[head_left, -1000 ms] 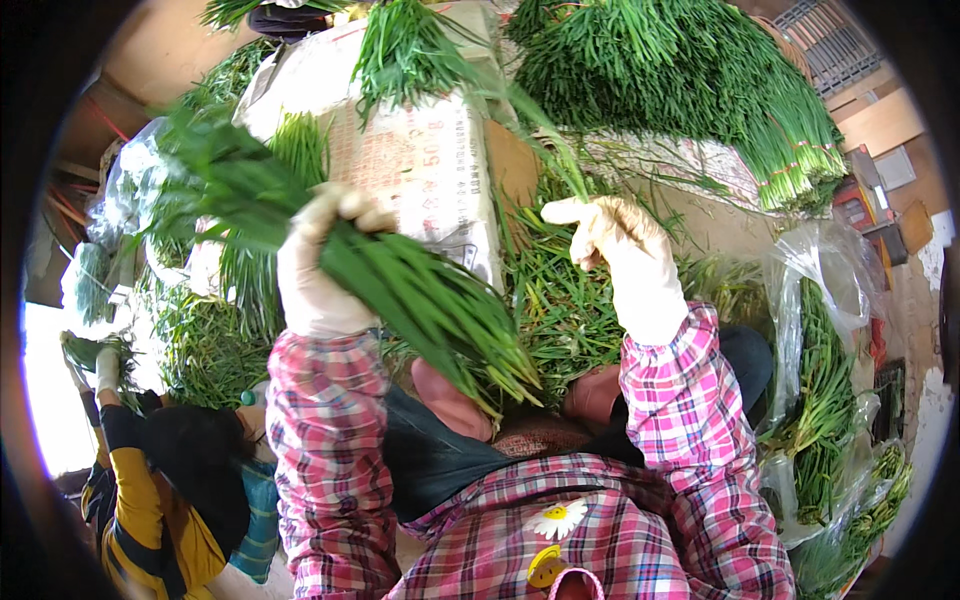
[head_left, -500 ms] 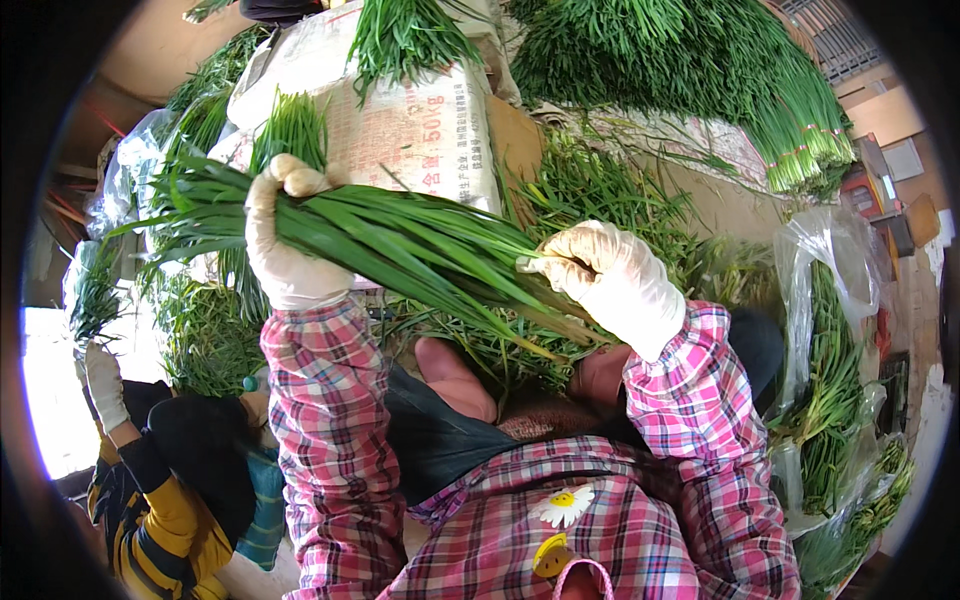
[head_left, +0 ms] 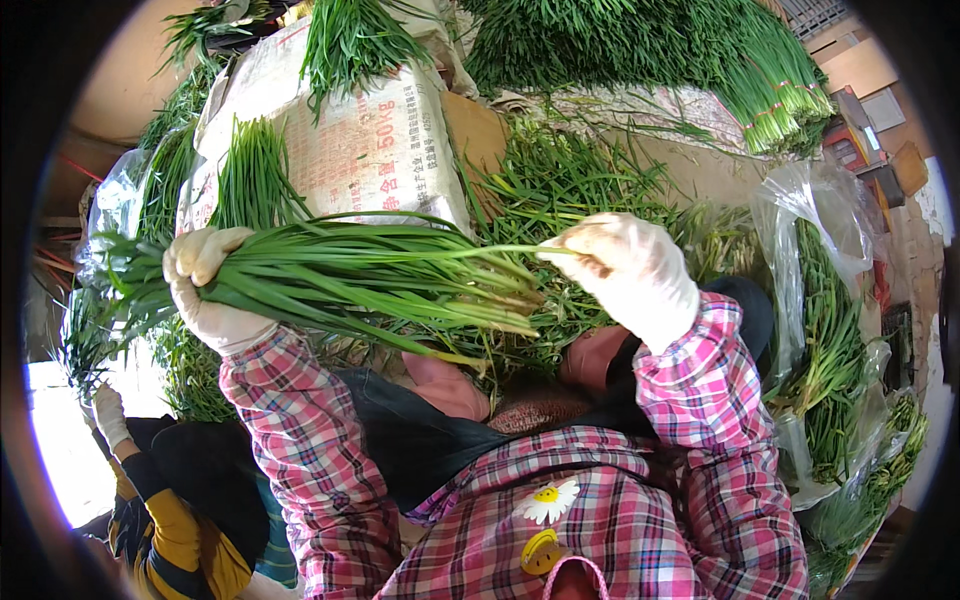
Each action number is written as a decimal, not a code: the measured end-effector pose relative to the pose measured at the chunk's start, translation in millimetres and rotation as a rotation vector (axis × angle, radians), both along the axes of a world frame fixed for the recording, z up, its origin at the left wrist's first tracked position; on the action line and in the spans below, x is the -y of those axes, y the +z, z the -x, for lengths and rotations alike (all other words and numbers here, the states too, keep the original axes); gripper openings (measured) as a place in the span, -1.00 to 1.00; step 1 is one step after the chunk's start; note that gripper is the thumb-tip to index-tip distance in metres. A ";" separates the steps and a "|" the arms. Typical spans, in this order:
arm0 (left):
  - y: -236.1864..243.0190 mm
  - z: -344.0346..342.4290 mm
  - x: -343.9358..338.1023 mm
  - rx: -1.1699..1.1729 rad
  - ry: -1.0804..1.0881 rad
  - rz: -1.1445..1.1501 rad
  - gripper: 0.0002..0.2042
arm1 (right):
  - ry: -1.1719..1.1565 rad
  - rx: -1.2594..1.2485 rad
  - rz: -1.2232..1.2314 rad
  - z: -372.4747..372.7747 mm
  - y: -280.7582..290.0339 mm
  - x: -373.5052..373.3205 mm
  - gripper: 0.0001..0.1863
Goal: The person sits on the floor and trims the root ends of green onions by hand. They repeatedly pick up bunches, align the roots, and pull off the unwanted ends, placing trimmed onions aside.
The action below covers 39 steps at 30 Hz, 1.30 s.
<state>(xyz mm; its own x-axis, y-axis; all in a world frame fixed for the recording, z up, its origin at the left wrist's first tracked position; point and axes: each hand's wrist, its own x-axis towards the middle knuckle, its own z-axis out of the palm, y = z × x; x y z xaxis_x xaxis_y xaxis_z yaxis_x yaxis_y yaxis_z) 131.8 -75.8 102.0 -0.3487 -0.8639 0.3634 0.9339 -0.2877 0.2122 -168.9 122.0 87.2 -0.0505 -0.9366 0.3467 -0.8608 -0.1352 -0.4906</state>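
Note:
A loose bunch of garlic chives (head_left: 370, 280) stretches sideways in front of me, leaf tips to the left and pale stem ends to the right. Gloved in white, my left hand (head_left: 212, 290) is wrapped round its leafy part. My right hand (head_left: 630, 275), also gloved, pinches the end of a single chive stalk (head_left: 508, 249) drawn out past the other stems. Below the bunch, loose leaves lie between my pink shoes (head_left: 440, 388).
A white printed sack (head_left: 390, 150) ahead bears small bunches of chives (head_left: 252, 175). A big chive pile (head_left: 610, 50) with banded bundles (head_left: 780, 110) lies far right. Loose leaves (head_left: 570, 180) cover the middle. Clear plastic bags (head_left: 815, 225) stand right. At left is a co-worker's gloved hand (head_left: 110, 415).
My left hand has moved left and down with the bunch, which now lies more level. My right hand has come apart from the stem ends, drawing one stalk outward.

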 end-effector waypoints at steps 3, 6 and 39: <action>5.0 -17.3 6.9 -0.103 -0.047 0.099 -0.87 | -0.094 0.244 -0.007 22.9 -11.3 -16.9 -0.92; 7.9 -33.9 12.0 -0.142 -0.089 0.101 -0.78 | -0.249 0.250 -0.200 38.5 -20.1 -25.2 -0.84; -20.6 -61.1 30.8 0.052 0.252 -0.094 -0.87 | 0.015 0.502 -0.240 -10.8 -51.3 8.6 -0.90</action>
<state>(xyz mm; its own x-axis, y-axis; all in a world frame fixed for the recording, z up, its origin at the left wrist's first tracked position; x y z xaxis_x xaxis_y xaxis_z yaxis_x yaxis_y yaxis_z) 192.9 -106.6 81.4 -0.1349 -0.9548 0.2650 0.9669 -0.0685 0.2456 -158.1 113.4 35.9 -0.1403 -0.9883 0.0601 -0.5122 0.0204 -0.8586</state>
